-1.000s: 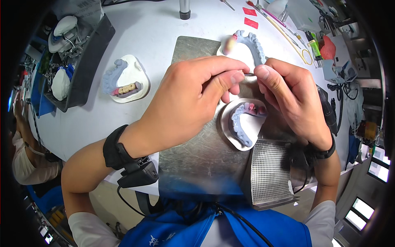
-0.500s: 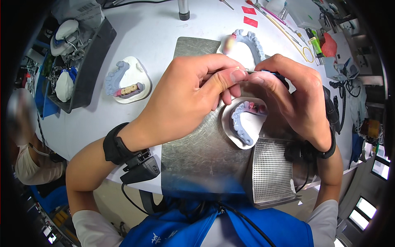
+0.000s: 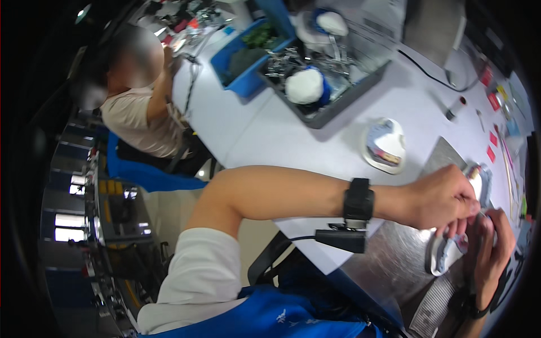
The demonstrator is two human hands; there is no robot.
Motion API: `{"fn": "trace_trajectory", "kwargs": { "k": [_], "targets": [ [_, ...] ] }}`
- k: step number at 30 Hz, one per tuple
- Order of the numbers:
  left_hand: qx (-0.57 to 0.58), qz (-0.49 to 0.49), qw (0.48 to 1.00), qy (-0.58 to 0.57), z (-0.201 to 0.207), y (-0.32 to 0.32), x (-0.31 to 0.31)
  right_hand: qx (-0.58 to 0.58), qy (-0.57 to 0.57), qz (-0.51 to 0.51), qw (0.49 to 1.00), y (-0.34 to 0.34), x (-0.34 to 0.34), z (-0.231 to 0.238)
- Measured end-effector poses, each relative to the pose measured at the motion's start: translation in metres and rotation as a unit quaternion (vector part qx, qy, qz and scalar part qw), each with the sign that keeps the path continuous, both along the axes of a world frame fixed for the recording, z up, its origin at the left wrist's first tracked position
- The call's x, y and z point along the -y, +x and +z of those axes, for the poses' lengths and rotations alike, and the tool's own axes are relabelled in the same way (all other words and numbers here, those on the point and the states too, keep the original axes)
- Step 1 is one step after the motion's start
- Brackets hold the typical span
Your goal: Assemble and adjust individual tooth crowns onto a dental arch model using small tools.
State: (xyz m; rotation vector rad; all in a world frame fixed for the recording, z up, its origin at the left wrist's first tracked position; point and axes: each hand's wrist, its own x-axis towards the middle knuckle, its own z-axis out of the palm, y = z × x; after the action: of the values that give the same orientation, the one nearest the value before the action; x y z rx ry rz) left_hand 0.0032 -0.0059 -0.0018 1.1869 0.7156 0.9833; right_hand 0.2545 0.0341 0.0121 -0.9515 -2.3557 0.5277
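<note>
Bench seen from above, the view having swung leftward since half a second earlier: the hands, formerly central, are now appearing toward the right rim, and a co-worker [image 3: 135, 119] at the left is showing more fully. The left hand [image 3: 431, 198] is curling its fingers; the right hand [image 3: 496, 242] is bending thumb and fingers toward it, the fingertips nearly meeting. A thin shaft was bridging them earlier; now blur and the fingers are hiding the grip, and whether either hand is closed on something cannot be told. The near model [image 3: 450, 257] is resting on the metal plate [image 3: 389, 253], just below the left fingertips in the view, which are overlapping its upper edge. Its grey arch is opening toward the lower right, the visible limb slanting from upper right to lower left; with its upper part covered, the base's long axis is staying uncertain. The far model [image 3: 486, 183] is showing partly behind the left hand. The left model [image 3: 389, 138] is lying on the table [image 3: 265, 135], near the dark bin [image 3: 344, 107].
</note>
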Motion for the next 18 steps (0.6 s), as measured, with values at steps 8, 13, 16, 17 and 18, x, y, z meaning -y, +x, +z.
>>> {"fn": "trace_trajectory", "kwargs": {
  "k": [8,13,16,17,18],
  "targets": [
    [0.1,-0.027,0.991,-0.087,-0.004,-0.003,0.003,0.106,0.072,0.043,0.991,-0.003,-0.001,0.016],
    [-0.003,0.104,0.993,0.05,-0.004,0.002,0.002,0.005,-0.18,-0.013,0.984,-0.008,-0.006,0.006],
    [-0.098,0.209,0.938,0.257,-0.009,0.0,0.001,-0.075,-0.288,-0.056,0.953,-0.02,0.0,-0.002],
    [-0.094,0.205,0.939,0.258,-0.01,0.002,0.0,-0.07,-0.375,-0.021,0.924,-0.021,-0.004,0.015],
    [-0.113,0.21,0.927,0.291,-0.011,0.004,-0.001,-0.065,-0.459,0.014,0.886,-0.02,-0.005,0.026]
  ]
}}
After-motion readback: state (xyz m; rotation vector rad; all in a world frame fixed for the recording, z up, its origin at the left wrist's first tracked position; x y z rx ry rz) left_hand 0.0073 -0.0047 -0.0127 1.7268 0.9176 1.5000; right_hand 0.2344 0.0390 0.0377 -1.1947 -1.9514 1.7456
